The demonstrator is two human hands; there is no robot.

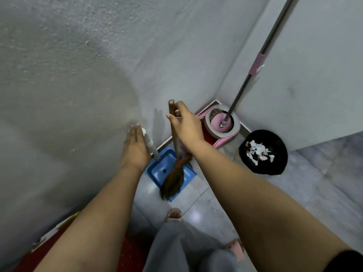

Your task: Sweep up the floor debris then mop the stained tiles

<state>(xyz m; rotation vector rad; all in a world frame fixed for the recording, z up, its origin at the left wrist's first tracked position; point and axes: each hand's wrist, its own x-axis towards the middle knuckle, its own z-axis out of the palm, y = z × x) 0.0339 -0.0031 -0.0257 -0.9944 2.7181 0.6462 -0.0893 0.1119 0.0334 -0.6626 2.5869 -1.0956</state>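
Two tools are standing together near the corner of the floor: a broom [173, 180] and a blue dustpan [157, 171]. The broom's brown bristles are resting in the pan and spilling over its front lip, and its stick is rising almost upright. The right hand [187, 125] is resting at the top of that stick, which is sitting in the fork between thumb and forefinger; the fingers are lying stretched out rather than wrapped round it. The left hand [135, 149] is lying flat with straight fingers against the dustpan's pale upright handle [152, 146], not clasping it. A small dark speck [164, 170] is lying in the pan.

Right in the corner of the floor, behind the broom, a pink mop bucket [208, 125] is standing with the mop [245, 86] in it, its metal pole leaning up along the wall [324, 75]. Just beside the bucket, along the right-hand wall, a black bin [282, 156] is holding torn white paper scraps [259, 150]. At the near edge of the tiled floor [198, 211], a sandalled foot [174, 214] and grey trousers [176, 244] are showing.
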